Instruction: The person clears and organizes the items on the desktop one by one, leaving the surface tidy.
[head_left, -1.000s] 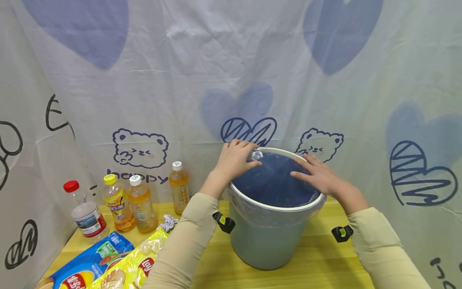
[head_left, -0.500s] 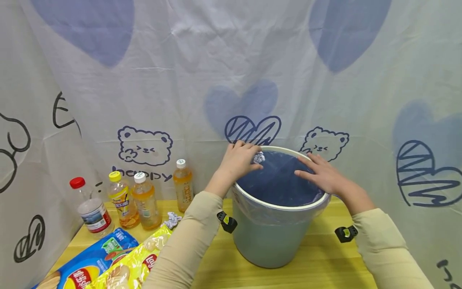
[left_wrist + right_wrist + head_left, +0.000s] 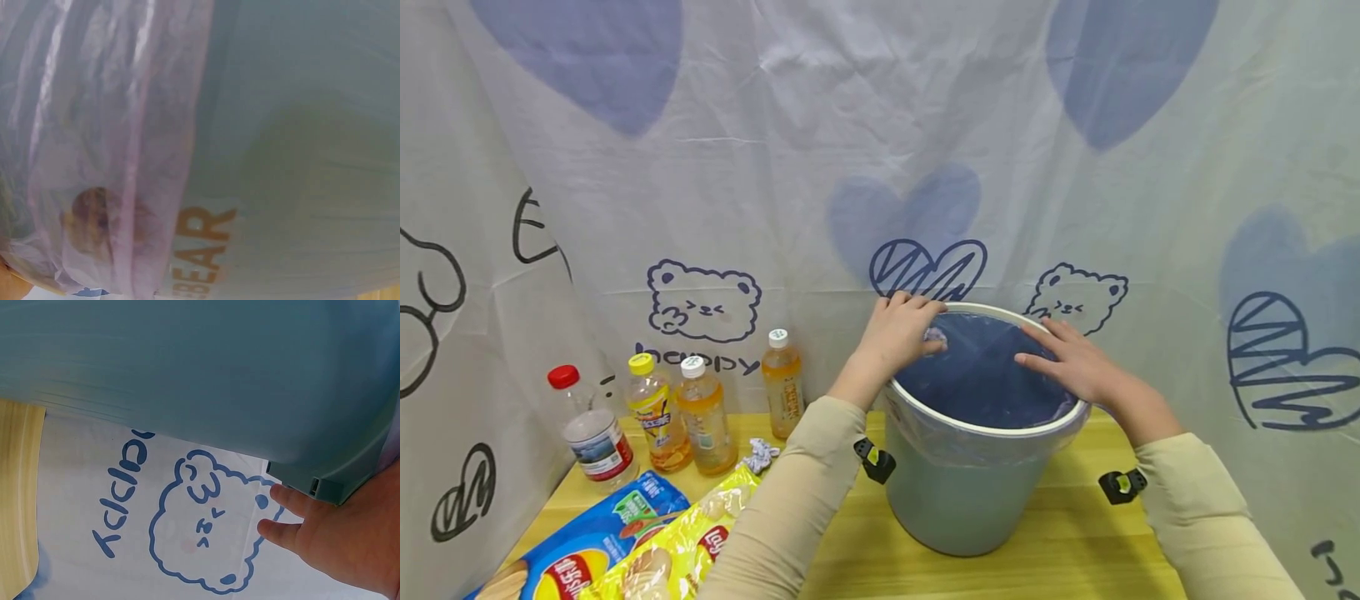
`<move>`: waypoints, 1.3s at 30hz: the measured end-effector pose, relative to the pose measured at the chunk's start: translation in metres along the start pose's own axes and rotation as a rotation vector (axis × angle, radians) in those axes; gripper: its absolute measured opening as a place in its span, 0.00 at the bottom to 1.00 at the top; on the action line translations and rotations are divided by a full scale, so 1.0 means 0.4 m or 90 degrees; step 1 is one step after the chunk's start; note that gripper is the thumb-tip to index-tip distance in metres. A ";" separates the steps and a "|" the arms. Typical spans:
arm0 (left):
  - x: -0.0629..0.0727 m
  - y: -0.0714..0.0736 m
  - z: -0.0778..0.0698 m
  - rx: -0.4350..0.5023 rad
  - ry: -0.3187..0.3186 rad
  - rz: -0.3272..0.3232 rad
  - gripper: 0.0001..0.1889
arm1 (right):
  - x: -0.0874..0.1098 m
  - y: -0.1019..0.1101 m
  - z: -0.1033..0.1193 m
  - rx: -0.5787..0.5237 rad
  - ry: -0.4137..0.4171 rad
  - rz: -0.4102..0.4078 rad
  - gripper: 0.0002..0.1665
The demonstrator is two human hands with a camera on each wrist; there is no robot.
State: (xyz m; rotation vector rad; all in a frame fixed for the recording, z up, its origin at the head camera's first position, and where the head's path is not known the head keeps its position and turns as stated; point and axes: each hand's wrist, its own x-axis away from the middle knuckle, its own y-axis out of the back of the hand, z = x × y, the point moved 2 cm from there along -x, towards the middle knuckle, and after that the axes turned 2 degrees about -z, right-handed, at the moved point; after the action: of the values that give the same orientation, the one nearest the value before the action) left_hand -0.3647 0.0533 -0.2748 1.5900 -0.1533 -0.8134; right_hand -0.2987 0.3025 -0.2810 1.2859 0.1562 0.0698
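Observation:
A grey-green trash bin with a white rim and a clear plastic liner stands upright on the table. My left hand reaches over its left rim, thumb inside and fingers spread above the opening. Just beneath those fingers, close by the thumb, shows a small crumpled paper ball, dim and blurred, with a gap between it and the fingers. My right hand rests on the right rim, fingers extended. In the right wrist view, fingers of the right hand lie along the bin's outside near the rim. The bin's bottom is hidden.
Left of the bin stand a red-capped bottle, a yellow-capped bottle and two white-capped bottles. Another crumpled paper ball lies near them. Blue and yellow chip bags lie in front. A printed curtain hangs behind.
The paper ball, earlier held between left fingers and thumb, has come away from the fingers and sits lower inside the opening. Both hands keep nearly the same places; the view shifts slightly.

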 end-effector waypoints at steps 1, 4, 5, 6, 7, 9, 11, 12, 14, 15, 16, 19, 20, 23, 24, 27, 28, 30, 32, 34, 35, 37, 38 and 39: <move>0.001 0.000 0.000 -0.001 0.001 0.001 0.32 | 0.000 0.000 0.000 0.001 0.000 0.001 0.46; 0.002 0.000 -0.001 -0.003 0.003 0.003 0.33 | -0.001 -0.002 -0.002 0.003 0.002 0.001 0.46; 0.002 0.000 -0.001 0.000 0.004 0.002 0.33 | -0.001 -0.003 -0.003 0.002 0.002 0.000 0.46; 0.003 0.001 -0.001 0.002 0.005 0.001 0.33 | -0.001 -0.003 -0.003 0.001 0.002 -0.002 0.46; 0.003 0.001 0.000 0.007 0.006 -0.001 0.33 | -0.001 -0.004 -0.004 0.000 0.002 -0.003 0.46; 0.003 0.001 0.000 0.016 0.008 -0.003 0.33 | -0.002 -0.004 -0.005 -0.003 0.002 -0.004 0.46; 0.003 0.002 0.000 0.028 0.008 -0.006 0.32 | -0.001 -0.002 -0.005 -0.005 0.002 -0.005 0.46; 0.002 0.002 0.001 0.032 0.008 -0.009 0.32 | 0.000 -0.001 -0.004 -0.006 0.003 -0.005 0.46; 0.002 0.003 0.002 0.041 0.009 -0.020 0.31 | 0.000 0.000 -0.004 -0.005 0.003 -0.006 0.46; 0.002 0.003 0.003 0.046 0.011 -0.027 0.30 | 0.001 0.001 -0.003 -0.004 0.003 -0.006 0.46; 0.002 0.003 0.004 0.053 0.013 -0.037 0.29 | 0.001 0.002 -0.004 -0.002 0.004 -0.006 0.46; 0.005 0.006 0.008 0.074 0.018 -0.081 0.27 | 0.001 0.002 -0.003 0.003 0.003 -0.005 0.46; 0.007 0.007 0.009 0.079 0.020 -0.099 0.26 | 0.000 0.001 -0.003 0.003 0.003 -0.004 0.46; 0.014 0.012 0.011 0.089 0.019 -0.164 0.23 | -0.002 -0.001 -0.004 0.004 0.002 -0.004 0.46; 0.016 0.014 0.012 0.088 0.019 -0.188 0.22 | -0.002 -0.002 -0.005 0.005 0.002 -0.005 0.46; 0.023 0.018 0.013 0.095 0.019 -0.253 0.18 | -0.003 -0.005 -0.008 0.008 0.002 -0.006 0.46; 0.025 0.019 0.014 0.099 0.020 -0.271 0.17 | -0.003 -0.006 -0.009 0.007 0.002 -0.006 0.46; 0.032 0.021 0.016 0.111 0.025 -0.300 0.15 | -0.003 -0.007 -0.010 0.005 0.000 -0.007 0.46; 0.041 0.021 0.019 0.122 0.028 -0.319 0.15 | -0.002 -0.008 -0.009 0.002 -0.004 -0.008 0.46; 0.053 0.020 0.025 0.130 0.033 -0.330 0.14 | 0.000 -0.007 -0.008 -0.001 -0.007 -0.009 0.46; 0.061 0.019 0.029 0.133 0.035 -0.334 0.15 | 0.000 -0.007 -0.008 -0.002 -0.008 -0.009 0.46; 0.076 0.020 0.038 0.139 0.038 -0.349 0.14 | 0.001 -0.005 -0.006 -0.003 -0.009 -0.009 0.47; 0.083 0.021 0.042 0.143 0.040 -0.356 0.15 | 0.001 -0.004 -0.005 -0.005 -0.009 -0.009 0.47; 0.092 0.023 0.046 0.148 0.042 -0.364 0.15 | 0.000 -0.002 -0.004 -0.005 -0.009 -0.009 0.47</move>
State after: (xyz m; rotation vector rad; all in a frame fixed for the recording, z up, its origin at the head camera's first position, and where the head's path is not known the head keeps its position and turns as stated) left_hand -0.3449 0.0167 -0.2805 1.9107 0.2783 -1.2111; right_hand -0.2988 0.3038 -0.2824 1.2769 0.1526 0.0494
